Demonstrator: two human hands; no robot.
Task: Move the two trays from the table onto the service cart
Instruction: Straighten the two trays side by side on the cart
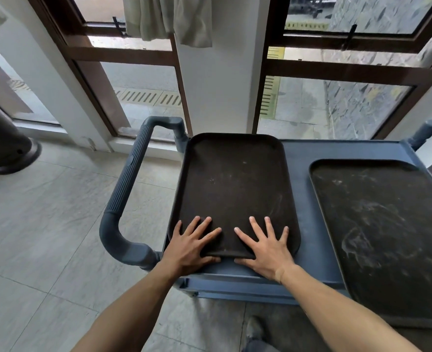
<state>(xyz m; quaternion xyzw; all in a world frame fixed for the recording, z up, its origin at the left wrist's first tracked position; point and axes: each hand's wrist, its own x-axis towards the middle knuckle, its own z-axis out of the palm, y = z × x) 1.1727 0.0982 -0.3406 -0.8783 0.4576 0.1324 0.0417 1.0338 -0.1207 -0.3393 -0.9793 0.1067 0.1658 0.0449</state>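
Note:
Two dark brown trays lie on the top of a blue service cart [302, 189]. The left tray [235, 184] lies lengthwise away from me, and its left edge reaches past the cart's top shelf. The right tray [387, 232] is scuffed with pale marks and lies flat on the cart's right part. My left hand [192, 246] and my right hand [265, 246] rest on the near end of the left tray, fingers spread on its surface and thumbs under its near rim.
The cart's ribbed blue handle [128, 189] curves out on the left. Behind the cart stand brown-framed windows [337, 69] and a white pillar [217, 80]. A dark round base [9, 153] stands on the tiled floor at far left. A shoe [254, 329] shows below the cart.

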